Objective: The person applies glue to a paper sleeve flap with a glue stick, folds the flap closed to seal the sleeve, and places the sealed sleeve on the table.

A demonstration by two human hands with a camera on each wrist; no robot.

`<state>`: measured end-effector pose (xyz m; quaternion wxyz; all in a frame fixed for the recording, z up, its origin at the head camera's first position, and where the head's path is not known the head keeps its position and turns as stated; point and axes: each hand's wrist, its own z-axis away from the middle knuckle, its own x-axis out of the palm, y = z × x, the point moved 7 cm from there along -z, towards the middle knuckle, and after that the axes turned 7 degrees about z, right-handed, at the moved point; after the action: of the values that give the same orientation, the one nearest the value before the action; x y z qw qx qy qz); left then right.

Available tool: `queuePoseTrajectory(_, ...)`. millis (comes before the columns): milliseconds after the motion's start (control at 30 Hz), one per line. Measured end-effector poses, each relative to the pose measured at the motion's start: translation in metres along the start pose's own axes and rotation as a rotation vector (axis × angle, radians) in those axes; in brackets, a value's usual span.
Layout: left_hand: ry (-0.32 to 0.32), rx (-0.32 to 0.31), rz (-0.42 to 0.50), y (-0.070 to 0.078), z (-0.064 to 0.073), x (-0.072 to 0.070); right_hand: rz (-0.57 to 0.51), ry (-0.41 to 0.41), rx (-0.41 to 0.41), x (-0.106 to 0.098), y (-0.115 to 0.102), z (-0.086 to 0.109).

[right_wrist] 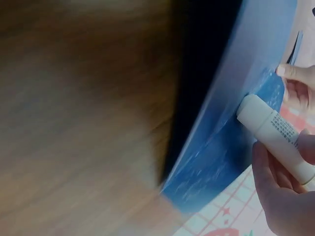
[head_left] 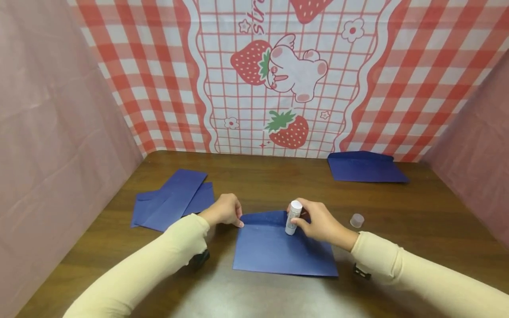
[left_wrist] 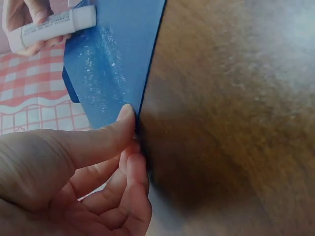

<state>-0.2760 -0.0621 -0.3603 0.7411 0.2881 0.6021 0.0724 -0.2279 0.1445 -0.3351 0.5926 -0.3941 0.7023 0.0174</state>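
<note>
Red/wht checked cloth [head_left: 153,84] w/ strawberry print behind brown table [head_left: 258,185]. Far L: overlapping blue envs [head_left: 171,201], flat. Next, L hand [head_left: 226,209], thumb + fingers pinching L end of main env [head_left: 278,254] at flap fold. Main env mid-table, flap on far side, whitish streaks on it. Wht glue stick [head_left: 293,217] tilted, lower end at flap fold; R hand [head_left: 323,223], fingers + thumb pinching its barrel. Then small clear cap [head_left: 357,220] on table. Far R: another blue env [head_left: 366,171], nr cloth.
</note>
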Motion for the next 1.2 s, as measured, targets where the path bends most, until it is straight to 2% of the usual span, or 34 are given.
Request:
queuePoseTrajectory(167, -0.009, -0.040, 0.003, -0.001, -0.002, 0.001, 0.017, 0.004, 0.015, -0.011, 0.014, 0.013)
queuePoseTrajectory(433, 0.027, -0.020, 0.021, 0.001, 0.000, 0.000, 0.038, 0.053, 0.005, -0.035, 0.029, 0.033)
queuePoseTrajectory(667, 0.043, -0.046, 0.045, -0.002, 0.003, -0.002, 0.086, 0.067, -0.032, -0.043, 0.030, 0.037)
queuePoseTrajectory(900, 0.027, -0.063, 0.086, -0.008, 0.002, 0.005, 0.146, -0.046, -0.036, -0.046, 0.017, 0.024)
queuePoseTrajectory(1000, 0.010, -0.068, 0.086, -0.011, 0.002, 0.008, 0.145, -0.052, -0.036, -0.050, 0.004, 0.014)
queuePoseTrajectory(1100, -0.007, -0.064, 0.075, -0.012, 0.000, 0.007, 0.104, -0.036, -0.025, -0.051, -0.009, -0.004)
queuePoseTrajectory(1200, -0.007, -0.054, 0.074, -0.010, -0.003, 0.003, 0.026, -0.036, -0.040, -0.038, -0.027, -0.024)
